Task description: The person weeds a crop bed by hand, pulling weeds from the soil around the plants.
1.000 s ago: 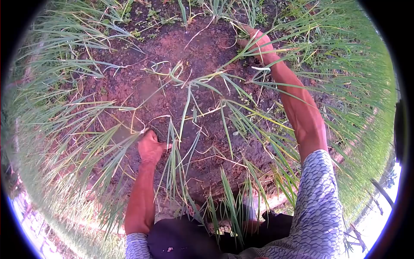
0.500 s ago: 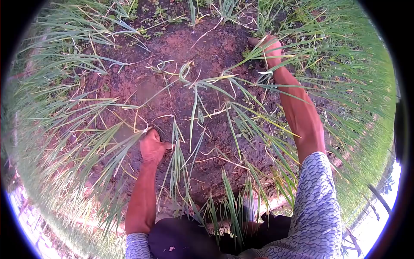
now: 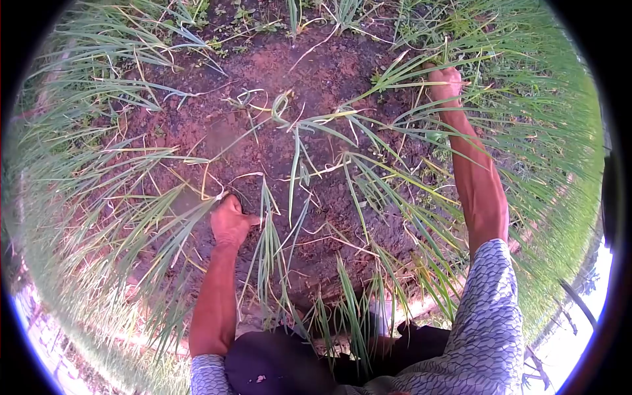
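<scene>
My left hand (image 3: 230,221) rests on the dark damp soil (image 3: 263,158), fingers curled under and thumb pointing right. What lies inside its curled fingers is hidden. Beside it, the pale base of an onion-like plant (image 3: 220,195) sends long leaves down to the left, and another long-leaved plant (image 3: 266,230) droops just right of the thumb. Far out at the upper right, my right hand (image 3: 446,82) is closed low among thin green leaves and small weeds. Leaves partly cover its fingers, so I cannot make out what they hold.
Long-leaved plants (image 3: 349,131) spread across the middle of the bed. Dense green leaves (image 3: 546,105) fill the right side, and more (image 3: 99,164) the left. Small broad-leaved weeds (image 3: 243,20) grow at the top. My dark-clothed knee (image 3: 280,362) is at the bottom.
My right hand has moved to the right and slightly down, from the edge of the bare soil into the leaves, and has curled closed. My left hand stays almost in place.
</scene>
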`<state>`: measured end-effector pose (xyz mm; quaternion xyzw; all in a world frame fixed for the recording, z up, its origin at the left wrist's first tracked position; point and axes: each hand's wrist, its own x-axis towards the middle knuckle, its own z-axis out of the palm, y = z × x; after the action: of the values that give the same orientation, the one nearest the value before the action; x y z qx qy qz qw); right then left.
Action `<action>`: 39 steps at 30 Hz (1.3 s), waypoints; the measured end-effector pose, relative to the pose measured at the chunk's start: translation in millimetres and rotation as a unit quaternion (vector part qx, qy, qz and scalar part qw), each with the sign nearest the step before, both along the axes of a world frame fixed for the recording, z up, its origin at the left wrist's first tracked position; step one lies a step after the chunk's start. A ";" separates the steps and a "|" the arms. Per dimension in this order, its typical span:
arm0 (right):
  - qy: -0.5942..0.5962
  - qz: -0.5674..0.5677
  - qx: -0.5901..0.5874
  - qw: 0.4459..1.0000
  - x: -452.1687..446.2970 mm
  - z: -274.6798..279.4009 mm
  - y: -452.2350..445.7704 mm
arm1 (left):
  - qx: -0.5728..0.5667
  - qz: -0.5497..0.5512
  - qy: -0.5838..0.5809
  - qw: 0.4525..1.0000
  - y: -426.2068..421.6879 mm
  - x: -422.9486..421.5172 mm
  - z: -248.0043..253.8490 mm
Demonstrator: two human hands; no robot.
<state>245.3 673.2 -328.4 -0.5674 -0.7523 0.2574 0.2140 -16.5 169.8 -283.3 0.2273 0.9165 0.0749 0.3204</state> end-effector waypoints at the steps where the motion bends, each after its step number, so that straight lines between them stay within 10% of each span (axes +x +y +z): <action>1: 0.017 0.035 -0.017 0.999 -5.7 19.5 -13.1 | 0.003 0.002 0.001 1.000 0.7 0.2 1.0; 8: -0.195 0.363 0.131 0.902 -31.1 -41.5 -5.3 | 0.047 -0.003 0.010 0.999 -10.4 -1.2 -14.5; 15: -0.298 0.446 0.223 0.814 -40.9 -28.1 -2.8 | 0.012 -0.004 0.000 1.000 -4.9 -1.4 -7.0; 16: -0.159 0.335 0.023 0.929 -40.7 -14.0 -8.9 | 0.007 -0.005 0.003 1.000 -2.8 -1.3 -4.0; 18: -0.082 0.266 -0.127 0.952 -39.6 2.1 -25.1 | -0.001 0.001 -0.002 1.000 0.0 -0.4 0.9; 19: -0.243 0.387 0.073 0.886 -39.6 -12.0 -17.0 | -0.002 0.002 -0.003 1.000 1.2 0.0 3.2; 25: -0.198 0.480 0.201 0.831 -58.9 -1.4 -47.6 | 0.008 0.001 -0.003 1.000 -3.5 -1.4 -4.1; 28: -0.316 0.368 0.130 0.865 -65.4 -5.5 -48.8 | -0.001 0.005 -0.007 1.000 0.7 -1.2 0.5; 32: 0.018 0.142 -0.147 0.979 -55.2 21.6 -43.0 | 0.000 0.015 -0.014 1.000 1.6 -1.4 2.1; 39: -0.195 0.277 -0.016 0.941 -39.7 -6.7 -21.1 | 0.005 0.010 -0.013 1.000 2.1 -0.6 4.6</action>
<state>205.6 652.1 -335.0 -0.3795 -0.9023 0.2028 -0.0258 -17.1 171.8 -278.7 0.2190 0.9142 0.0853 0.3301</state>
